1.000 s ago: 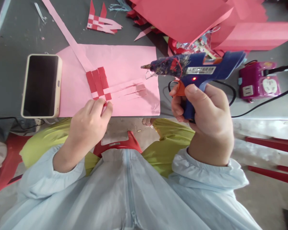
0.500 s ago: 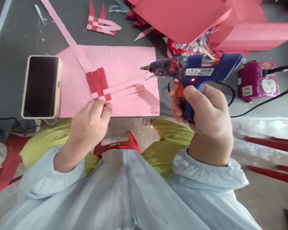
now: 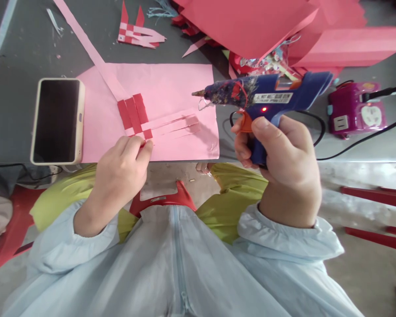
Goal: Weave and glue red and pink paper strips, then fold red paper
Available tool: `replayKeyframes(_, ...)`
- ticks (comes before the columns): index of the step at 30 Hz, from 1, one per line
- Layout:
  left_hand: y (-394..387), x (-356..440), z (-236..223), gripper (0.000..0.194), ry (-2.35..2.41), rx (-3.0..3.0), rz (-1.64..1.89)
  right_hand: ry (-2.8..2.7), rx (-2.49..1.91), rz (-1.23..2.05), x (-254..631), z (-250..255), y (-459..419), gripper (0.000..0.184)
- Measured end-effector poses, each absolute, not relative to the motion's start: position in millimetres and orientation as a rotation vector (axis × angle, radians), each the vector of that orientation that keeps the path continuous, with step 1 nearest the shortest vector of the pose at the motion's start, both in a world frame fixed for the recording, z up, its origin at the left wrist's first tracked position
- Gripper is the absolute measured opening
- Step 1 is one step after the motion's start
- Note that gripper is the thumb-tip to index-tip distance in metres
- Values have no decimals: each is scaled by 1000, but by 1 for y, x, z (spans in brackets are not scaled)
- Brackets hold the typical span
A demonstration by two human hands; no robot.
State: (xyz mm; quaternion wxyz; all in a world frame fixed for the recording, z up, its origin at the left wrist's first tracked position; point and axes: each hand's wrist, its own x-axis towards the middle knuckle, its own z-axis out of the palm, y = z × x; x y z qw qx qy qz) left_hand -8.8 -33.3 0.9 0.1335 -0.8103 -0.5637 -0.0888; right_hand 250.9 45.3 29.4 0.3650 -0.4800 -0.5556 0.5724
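I read "HOT MELT GLUE GUN" on the blue plastic glue gun (image 3: pixel 267 96), long axis crosswise above the bench (image 3: pixel 11 119), nozzle left; right hand (image 3: pixel 287 163) grips it, left hand (image 3: pixel 122 171) pinches red-and-pink woven paper (image 3: pixel 133 115).

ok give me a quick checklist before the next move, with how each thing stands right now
1. Left hand steadying the woven paper: ok, fingertips at its near edge.
2. Right hand gripping the glue gun: ok, wrapped around the handle.
3. Indicator light on: ok, it glows red.
4. Nozzle away from the left hand: ok, apart from it.
5. Nozzle hot enough: cannot tell, heat doesn't show.
6. Phone apart from the woven paper: ok, it lies to its left.
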Motion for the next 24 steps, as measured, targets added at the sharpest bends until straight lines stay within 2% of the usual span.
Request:
replayKeyframes(7,-33,-7,-4,35,-1615,-2341,-219,-1453,-1207,1460,253,27,45,34)
replayKeyframes(13,-36,-11,-8,38,-1625,-2382,-325,-1432,-1226,1432,253,27,43,34)
replayKeyframes(24,-37,-10,0,34,-1479,-2347,-259,-1400,-1202,1431,252,29,46,32)
